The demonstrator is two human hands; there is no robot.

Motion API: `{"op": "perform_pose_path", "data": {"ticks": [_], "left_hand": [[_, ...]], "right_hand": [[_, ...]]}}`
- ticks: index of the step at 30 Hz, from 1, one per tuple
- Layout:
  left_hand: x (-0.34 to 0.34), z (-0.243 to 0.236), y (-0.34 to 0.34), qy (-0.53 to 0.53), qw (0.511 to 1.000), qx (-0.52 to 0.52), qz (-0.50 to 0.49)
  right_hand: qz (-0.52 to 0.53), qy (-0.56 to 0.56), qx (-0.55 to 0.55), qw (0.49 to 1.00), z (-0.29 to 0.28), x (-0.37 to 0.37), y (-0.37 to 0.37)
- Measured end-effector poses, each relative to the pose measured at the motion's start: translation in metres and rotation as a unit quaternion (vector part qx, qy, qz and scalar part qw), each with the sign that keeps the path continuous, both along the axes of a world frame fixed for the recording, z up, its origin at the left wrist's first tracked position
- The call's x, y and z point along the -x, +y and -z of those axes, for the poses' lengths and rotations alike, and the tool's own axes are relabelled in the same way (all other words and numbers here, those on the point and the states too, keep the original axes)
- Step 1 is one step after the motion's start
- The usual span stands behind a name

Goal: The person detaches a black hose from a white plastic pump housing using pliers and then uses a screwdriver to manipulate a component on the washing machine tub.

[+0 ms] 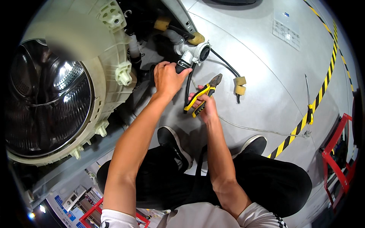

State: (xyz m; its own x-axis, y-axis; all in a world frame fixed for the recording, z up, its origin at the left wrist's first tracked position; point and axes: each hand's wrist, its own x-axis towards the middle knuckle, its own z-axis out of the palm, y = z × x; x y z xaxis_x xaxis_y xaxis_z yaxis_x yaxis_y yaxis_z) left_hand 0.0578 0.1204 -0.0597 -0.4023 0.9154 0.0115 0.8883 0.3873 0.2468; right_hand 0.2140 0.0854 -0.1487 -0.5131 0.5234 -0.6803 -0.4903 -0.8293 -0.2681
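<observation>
Pliers (211, 86) are gripped in the right hand (206, 108) near a white fitting (194, 51); the left hand (167, 78) clasps its black hose (180, 68).

right fingers (191, 95): partly behind pliers (211, 84) | drum (45, 110): partly hidden by blur

I see my left hand (168, 78) back side up, its left forearm (134, 140) pointing to one o'clock; my right hand (207, 107) curls, right forearm (219, 148) nearly toward twelve.
</observation>
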Motion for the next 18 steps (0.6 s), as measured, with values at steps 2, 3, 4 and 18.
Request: {"op": "perform_pose_path", "data": {"ticks": [2, 3, 4, 18], "left_hand": [[0.001, 0.004, -0.004, 0.029, 0.999, -0.029, 0.014], [0.001, 0.002, -0.004, 0.019, 0.999, -0.019, 0.019], [0.001, -0.001, -0.002, 0.009, 1.000, -0.010, 0.025], [0.006, -0.012, 0.003, 0.012, 0.996, 0.036, 0.075]], "right_hand": [[-0.004, -0.002, 0.002, 1.000, -0.001, 0.003, -0.002], [-0.004, -0.005, 0.002, 1.000, 0.000, 0.002, -0.002], [-0.004, -0.006, 0.000, 1.000, 0.000, 0.001, -0.002], [0.023, 0.012, -0.018, 1.000, -0.005, -0.006, 0.003]]}}
